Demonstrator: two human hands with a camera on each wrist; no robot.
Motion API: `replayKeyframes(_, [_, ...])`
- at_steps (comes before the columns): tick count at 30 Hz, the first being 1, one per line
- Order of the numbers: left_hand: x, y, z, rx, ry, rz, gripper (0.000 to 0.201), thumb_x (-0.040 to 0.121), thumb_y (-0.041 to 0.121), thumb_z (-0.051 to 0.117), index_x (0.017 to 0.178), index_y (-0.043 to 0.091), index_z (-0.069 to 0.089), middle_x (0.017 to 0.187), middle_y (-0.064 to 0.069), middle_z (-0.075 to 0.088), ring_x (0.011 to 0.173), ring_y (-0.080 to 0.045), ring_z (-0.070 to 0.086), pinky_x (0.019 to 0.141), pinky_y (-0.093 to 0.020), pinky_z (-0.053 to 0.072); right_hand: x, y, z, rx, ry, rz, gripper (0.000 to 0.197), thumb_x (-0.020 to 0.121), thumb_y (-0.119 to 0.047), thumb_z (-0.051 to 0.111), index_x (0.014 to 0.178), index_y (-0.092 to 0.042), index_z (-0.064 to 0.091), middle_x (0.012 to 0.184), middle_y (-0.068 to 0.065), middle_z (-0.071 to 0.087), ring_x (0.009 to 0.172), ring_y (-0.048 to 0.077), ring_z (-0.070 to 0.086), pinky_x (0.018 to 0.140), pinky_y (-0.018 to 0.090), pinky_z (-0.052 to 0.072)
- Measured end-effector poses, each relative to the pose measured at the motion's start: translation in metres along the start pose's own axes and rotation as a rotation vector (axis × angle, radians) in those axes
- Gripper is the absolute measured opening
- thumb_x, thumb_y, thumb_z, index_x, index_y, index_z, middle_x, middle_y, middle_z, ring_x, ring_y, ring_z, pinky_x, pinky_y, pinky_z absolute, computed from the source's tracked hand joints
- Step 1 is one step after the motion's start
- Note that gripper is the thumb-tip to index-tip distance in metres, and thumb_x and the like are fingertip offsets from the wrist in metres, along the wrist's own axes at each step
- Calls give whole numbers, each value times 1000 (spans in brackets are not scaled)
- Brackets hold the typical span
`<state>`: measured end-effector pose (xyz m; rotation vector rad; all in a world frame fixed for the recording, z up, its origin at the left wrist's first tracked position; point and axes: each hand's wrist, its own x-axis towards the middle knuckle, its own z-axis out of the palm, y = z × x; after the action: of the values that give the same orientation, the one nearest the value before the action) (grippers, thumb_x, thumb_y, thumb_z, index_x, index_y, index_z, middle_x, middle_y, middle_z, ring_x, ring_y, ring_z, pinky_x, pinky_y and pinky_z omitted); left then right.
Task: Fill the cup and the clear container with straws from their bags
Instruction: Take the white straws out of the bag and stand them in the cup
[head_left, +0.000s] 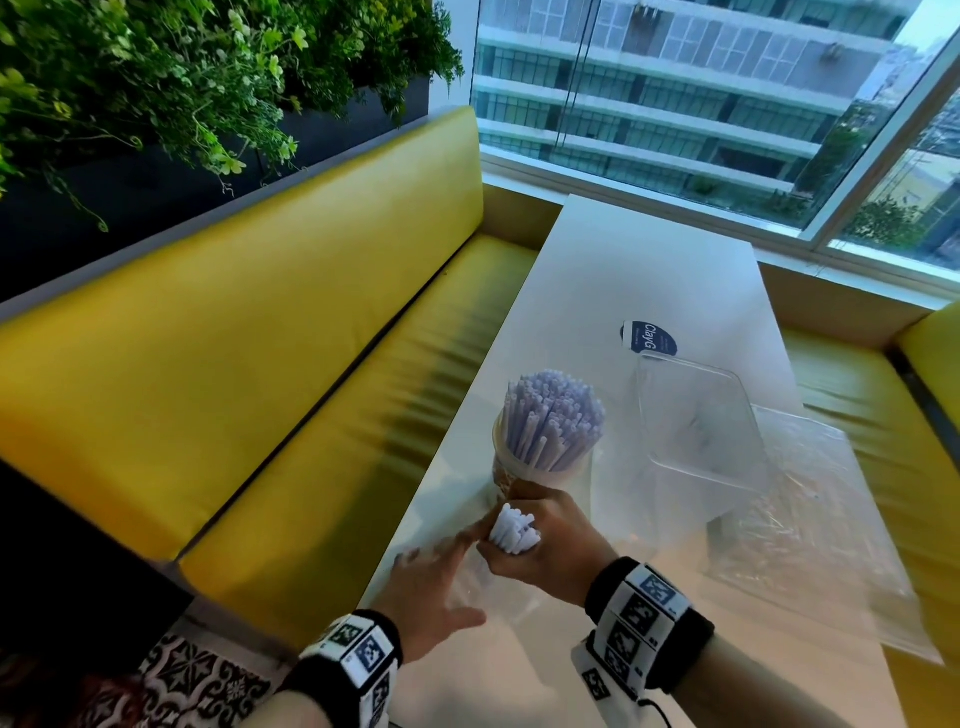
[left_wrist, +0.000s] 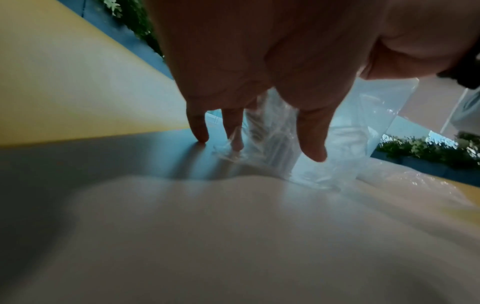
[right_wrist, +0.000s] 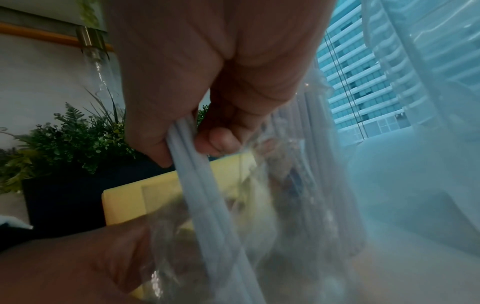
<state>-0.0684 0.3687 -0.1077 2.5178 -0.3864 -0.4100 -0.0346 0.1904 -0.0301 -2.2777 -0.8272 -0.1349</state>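
The cup (head_left: 540, 457) stands on the white table (head_left: 649, 249), packed with pale straws (head_left: 553, 415) that fan out above its rim. Just on the near side of the cup, the right hand (head_left: 545, 551) is closed in a fist around a small bundle of white straws (head_left: 514, 530) — the wrist view shows thumb and fingers curled tight round their stems, which run down inside a thin clear bag (left_wrist: 311, 148). Left of that fist, the left hand (head_left: 431, 587) lies open, its fingers (left_wrist: 198, 127) straight and spread, tips pressing the bag's film down onto the table. To the right of the cup sits the clear container (head_left: 701, 415) — no straws visible in it. Another crumpled clear bag (head_left: 810, 519) lies right of the container. Beyond the cup, a dark blue label (head_left: 649, 338) rests at the container's far edge.
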Motion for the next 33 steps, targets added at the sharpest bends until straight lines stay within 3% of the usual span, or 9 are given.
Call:
replayKeyframes(7, [9,6,-4,-7,-46,87,31,97,42,53,116,18,59,112,-1,68,101,-17,61,93,-31,50,3,-12,-41,64,-3,-20,18,72,-8,78,63,-6,64,62,7,59,58,21,56,58,29,47])
replayKeyframes(10, [15,15,-3,-30,-97,32,34,97,45,50,107,14,60,97,-3,67,85,-17,59,76,-26,46,9,-24,-71,67,33,14,15,72,-13,78,67,-5,67,66,6,63,60,20,61,58,32,51])
replayKeyframes(13, [21,19,-1,-39,-48,-65,37,92,39,61,115,10,58,119,-3,55,101,-20,58,88,-28,46,22,-35,-109,124,112,88,15,74,-22,77,74,-9,71,72,4,69,64,19,68,60,40,55])
replayKeyframes(15, [22,22,1,-44,47,-118,55,85,35,72,127,14,45,131,-1,35,112,-23,56,98,-34,48,32,-43,-131,113,168,101,15,74,-27,77,77,-13,74,73,0,72,67,15,70,65,40,57])
replayKeyframes(20, [18,33,1,-14,212,-109,91,71,27,84,125,33,12,132,-4,14,117,-23,49,85,-34,57,56,-47,-153,66,243,184,9,74,-23,79,76,-15,75,75,-2,74,72,11,71,72,42,57])
replayKeyframes(25, [8,40,1,377,200,59,97,22,13,90,106,32,47,108,-5,43,97,-25,46,59,-41,45,68,-40,-159,-9,269,212,7,78,-14,80,77,-10,75,77,6,74,73,16,70,74,42,55])
replayKeyframes(28, [6,50,4,467,62,165,103,39,-2,84,124,38,41,124,-7,44,110,-31,56,76,-49,48,72,-33,-154,-55,261,220,7,78,-17,80,77,-13,75,76,3,74,72,10,68,73,38,55])
replayKeyframes(30, [5,49,11,493,-19,180,103,74,-9,65,141,48,12,153,-6,26,138,-35,32,104,-54,32,73,-27,-148,-81,239,234,7,78,-19,80,78,-14,75,77,2,74,71,9,67,73,35,54])
replayKeyframes(33, [4,46,13,413,-83,151,78,94,8,44,144,53,5,159,4,21,146,-26,21,114,-50,20,74,-19,-139,-76,191,268,9,78,-23,80,80,-16,75,78,2,73,73,12,68,73,33,54])
